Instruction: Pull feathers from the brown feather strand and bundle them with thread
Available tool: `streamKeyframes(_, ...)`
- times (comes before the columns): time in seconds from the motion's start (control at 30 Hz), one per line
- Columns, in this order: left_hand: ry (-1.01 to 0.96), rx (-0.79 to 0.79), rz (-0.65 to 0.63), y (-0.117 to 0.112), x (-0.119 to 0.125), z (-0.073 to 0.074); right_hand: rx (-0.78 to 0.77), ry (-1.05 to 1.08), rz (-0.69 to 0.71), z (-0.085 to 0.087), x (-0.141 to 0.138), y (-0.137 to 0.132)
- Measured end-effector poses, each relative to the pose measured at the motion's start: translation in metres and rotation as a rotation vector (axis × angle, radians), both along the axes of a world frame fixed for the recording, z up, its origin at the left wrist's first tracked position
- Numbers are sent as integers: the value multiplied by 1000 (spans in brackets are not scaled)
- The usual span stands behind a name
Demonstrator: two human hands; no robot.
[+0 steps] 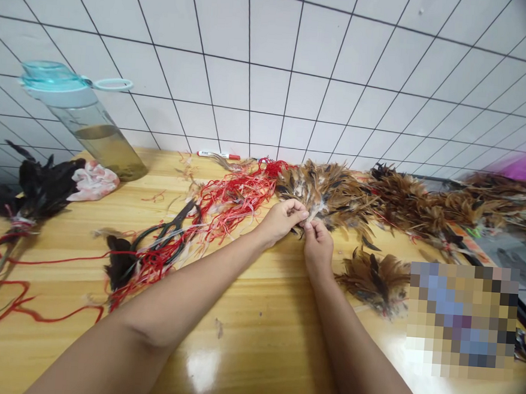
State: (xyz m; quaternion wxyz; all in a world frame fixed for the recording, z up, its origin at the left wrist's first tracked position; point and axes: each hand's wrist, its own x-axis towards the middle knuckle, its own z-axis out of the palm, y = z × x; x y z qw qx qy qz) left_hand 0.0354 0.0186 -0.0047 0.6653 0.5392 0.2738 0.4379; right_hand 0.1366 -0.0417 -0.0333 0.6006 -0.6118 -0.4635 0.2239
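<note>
Both arms reach forward over the wooden table, and my hands meet at the near edge of a pile of brown feathers [335, 190]. My left hand [283, 219] is closed in a pinch at the pale quill ends of some feathers. Beside it, almost touching, my right hand [318, 243] pinches the same pale ends between thumb and finger. A smaller bunch of brown feathers [372, 279] lies to the right of my right wrist. Left of my left hand spreads a tangle of red string [238, 201]. How many feathers I hold is hidden by my fingers.
Black-handled scissors [163, 235] lie among red strands on the left. A tilted-looking water bottle [101, 125], a crumpled tissue [93, 180] and black feathers tied to a stick [45, 188] are further left. A red marker [218, 155] lies by the tiled wall. More feather bunches [418, 199] line the right.
</note>
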Motion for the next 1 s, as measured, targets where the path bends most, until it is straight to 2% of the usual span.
streamKeyframes(0.27, -9, -30, -32, -3, 0, 3, -39, -107, 12, 0, 1, -1)
streamKeyframes(0.43, -27, -67, -88, -3, -1, 1, -11, -164, 5, 0, 1, 0)
streamKeyframes(0.6, -18, -170, -161, 0, -2, -1, -1, -181, -3, -1, 1, 1)
streamKeyframes(0.7, -25, -166, -204, 0, -2, -3, 20, -175, -2, -2, 1, 1)
streamKeyframes(0.9, -54, -124, -131, 1, -2, -4, -1, -158, 13, 2, -2, -2)
streamKeyframes(1.0, -105, -159, -84, 4, -3, -2, 4, -122, 7, 5, -3, -3)
